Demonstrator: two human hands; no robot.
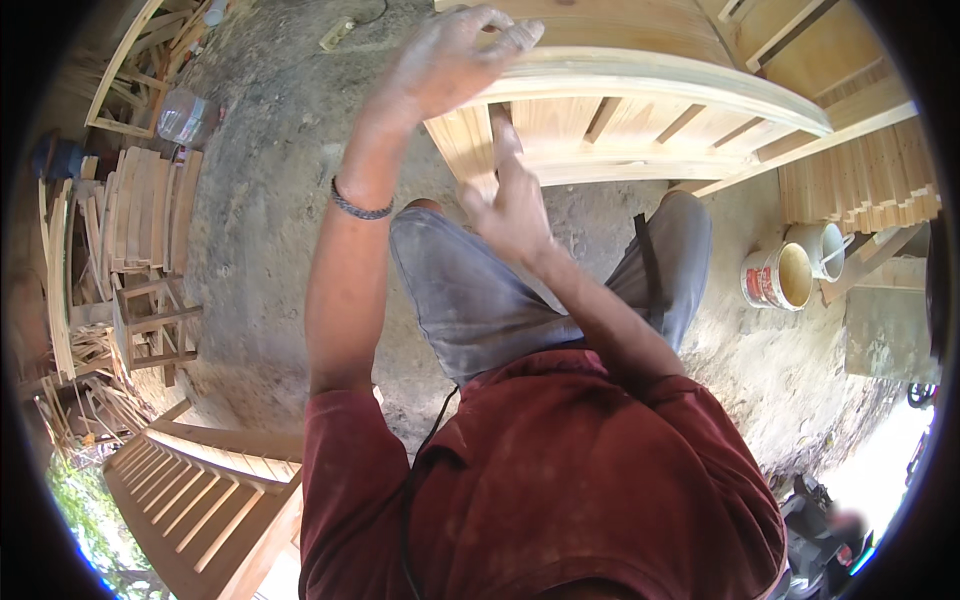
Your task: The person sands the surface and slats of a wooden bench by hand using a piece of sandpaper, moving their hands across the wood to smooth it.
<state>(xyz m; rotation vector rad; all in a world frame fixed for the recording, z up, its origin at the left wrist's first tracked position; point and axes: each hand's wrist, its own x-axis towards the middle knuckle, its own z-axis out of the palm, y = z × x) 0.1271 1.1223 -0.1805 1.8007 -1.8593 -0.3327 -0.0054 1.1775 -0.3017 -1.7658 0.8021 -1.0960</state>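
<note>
A pale wooden furniture piece with a curved rail point(670, 68) and a slatted panel point(560, 122) stands in front of my knees. My left hand point(460, 62) is over the left end of the rail, fingers loosely bent and thumb apart, with nothing visible between them. Lower down, my right hand point(512, 205) reaches up to the end board point(458, 142). One of its fingers stretches into the dark gap beside that board, and the thumb stands out to the side. Its other fingers are partly hidden.
Wood strips point(150, 215) are stacked at the left, near a clear plastic jug point(187, 117). A slatted wooden piece point(190, 500) stands at lower left. Buckets point(778, 275) sit on the rough floor at right, below stacked boards point(850, 178).
</note>
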